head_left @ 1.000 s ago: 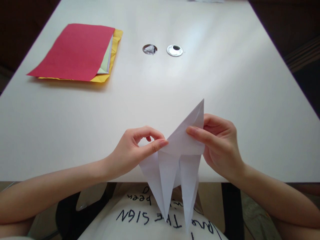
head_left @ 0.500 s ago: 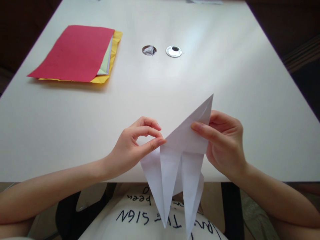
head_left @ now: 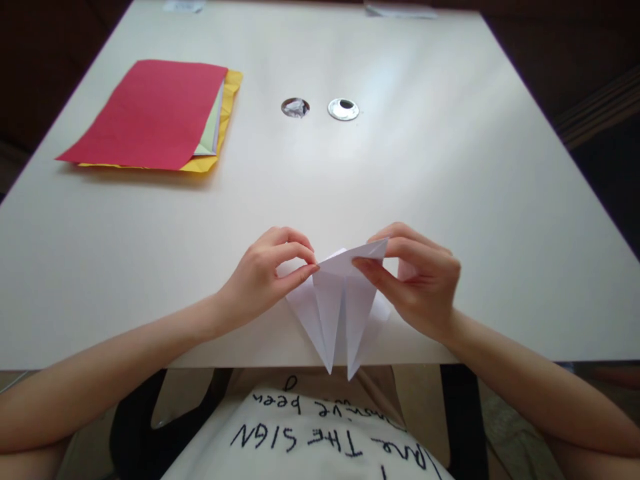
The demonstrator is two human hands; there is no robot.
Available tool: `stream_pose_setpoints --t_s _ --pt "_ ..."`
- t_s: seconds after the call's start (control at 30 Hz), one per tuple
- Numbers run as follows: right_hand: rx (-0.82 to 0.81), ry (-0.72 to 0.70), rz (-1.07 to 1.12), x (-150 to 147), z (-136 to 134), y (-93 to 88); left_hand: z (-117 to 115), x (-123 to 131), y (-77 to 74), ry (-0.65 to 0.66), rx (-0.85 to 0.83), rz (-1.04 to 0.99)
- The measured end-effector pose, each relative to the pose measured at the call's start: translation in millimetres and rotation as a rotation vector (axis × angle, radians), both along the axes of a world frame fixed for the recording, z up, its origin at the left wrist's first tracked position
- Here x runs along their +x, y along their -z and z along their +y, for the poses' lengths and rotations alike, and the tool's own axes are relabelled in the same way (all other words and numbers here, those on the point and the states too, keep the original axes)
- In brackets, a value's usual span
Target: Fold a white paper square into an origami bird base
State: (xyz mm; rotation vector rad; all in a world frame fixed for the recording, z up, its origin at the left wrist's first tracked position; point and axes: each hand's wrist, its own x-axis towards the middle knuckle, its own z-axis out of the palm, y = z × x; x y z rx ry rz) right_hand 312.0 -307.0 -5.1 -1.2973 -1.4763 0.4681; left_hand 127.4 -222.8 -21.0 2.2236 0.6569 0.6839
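I'm holding white folded paper (head_left: 340, 269), creased, top edge slanting up rightward, two narrow pointed flaps (head_left: 330, 310) angled down toward me.

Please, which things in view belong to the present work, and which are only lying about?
In use:
- left hand
- right hand
- folded white paper between them

Lying about:
- red sheet
- pale green sheet
- yellow paper underneath
- two far pale items, unclear

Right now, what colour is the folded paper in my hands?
The folded paper is white, seen best in the head view.
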Motion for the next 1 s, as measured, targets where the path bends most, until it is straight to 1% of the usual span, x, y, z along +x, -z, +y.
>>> stream_pose_setpoints --t_s 0.13,0.23,0.3,0.4,0.5,0.57,0.67,0.77,1.0 --pt "0.021 -0.029 -0.061 -0.2 7.1 11.9 4.9 2.7 10.2 0.037 0.101 -0.006" --pt "0.055 -0.077 -0.090 -2.1 10.0 18.1 4.3 2.4 13.9 0.056 0.110 0.034" --pt "0.038 -0.120 -0.118 -1.6 10.8 19.7 3.8 1.6 15.8 0.069 0.104 0.085" --pt "-0.072 -0.232 -0.224 3.8 11.6 18.8 4.0 0.9 19.5 0.087 0.127 0.101" --pt "-0.240 -0.325 -0.430 12.0 12.6 16.9 5.0 1.9 22.8 0.098 0.162 0.083" --pt "-0.332 -0.321 -0.493 16.5 13.5 15.7 5.8 3.5 23.5 0.096 0.156 0.092" --pt "-0.408 -0.300 -0.442 20.1 15.3 13.9 6.4 6.2 22.0 0.087 0.127 0.144" --pt "-0.467 -0.267 -0.400 20.7 17.5 12.0 6.3 8.2 19.9 0.065 0.140 0.209" --pt "-0.572 -0.143 -0.400 18.1 20.9 11.1 8.0 12.5 18.4 0.047 0.198 0.305"
